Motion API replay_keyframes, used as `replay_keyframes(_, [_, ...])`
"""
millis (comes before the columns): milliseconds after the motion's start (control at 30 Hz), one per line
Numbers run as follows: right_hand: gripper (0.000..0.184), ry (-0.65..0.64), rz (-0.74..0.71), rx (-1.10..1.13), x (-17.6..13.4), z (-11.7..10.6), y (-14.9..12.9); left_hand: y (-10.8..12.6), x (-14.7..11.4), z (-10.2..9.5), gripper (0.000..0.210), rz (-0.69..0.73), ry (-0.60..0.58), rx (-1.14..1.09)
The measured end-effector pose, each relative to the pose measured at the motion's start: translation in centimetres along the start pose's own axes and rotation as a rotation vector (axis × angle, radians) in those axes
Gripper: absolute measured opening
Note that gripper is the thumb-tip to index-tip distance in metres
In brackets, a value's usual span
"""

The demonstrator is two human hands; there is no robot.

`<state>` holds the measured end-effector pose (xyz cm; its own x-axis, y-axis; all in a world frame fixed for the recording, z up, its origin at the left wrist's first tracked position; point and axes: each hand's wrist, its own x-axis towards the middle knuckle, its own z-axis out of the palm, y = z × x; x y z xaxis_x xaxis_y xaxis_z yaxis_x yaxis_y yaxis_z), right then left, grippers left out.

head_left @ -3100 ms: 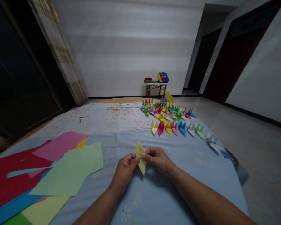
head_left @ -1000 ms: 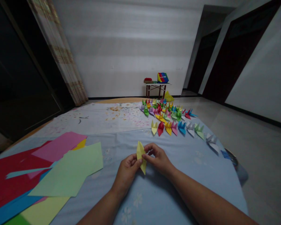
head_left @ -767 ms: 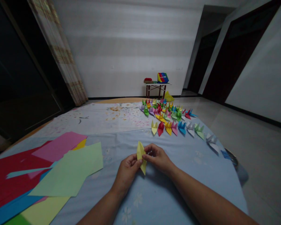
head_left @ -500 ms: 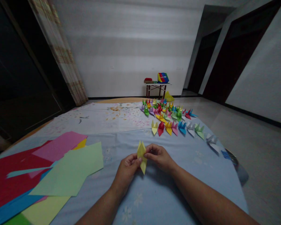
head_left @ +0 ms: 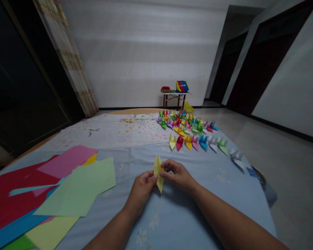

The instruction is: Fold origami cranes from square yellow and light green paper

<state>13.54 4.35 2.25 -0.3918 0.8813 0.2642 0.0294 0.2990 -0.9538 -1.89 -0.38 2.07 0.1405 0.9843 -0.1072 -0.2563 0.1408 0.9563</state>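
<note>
Your left hand (head_left: pixel 144 184) and right hand (head_left: pixel 178 175) pinch the pale-yellow, diamond-shaped folded paper (head_left: pixel 158 169); likely light, easily creased: hold side edges.

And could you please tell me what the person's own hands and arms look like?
The left hand and right hand are bare, without gloves. The left forearm and right forearm show no sleeve, watch or bracelet in view, and no markings stand out.
</note>
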Motion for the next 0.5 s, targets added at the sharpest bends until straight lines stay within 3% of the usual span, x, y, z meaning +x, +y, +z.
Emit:
replay_keyframes(233, [0.021,-0.003,0.012,-0.025,-0.03,-0.05,0.00,0.35,0.00,0.14,0.038,0.006,-0.008,-0.006])
replay_keyframes(500, [0.006,-0.073,-0.184,-0.096,-0.31,-0.40,-0.81,0.28,0.04,-0.10,0.040,-0.015,-0.055,-0.078])
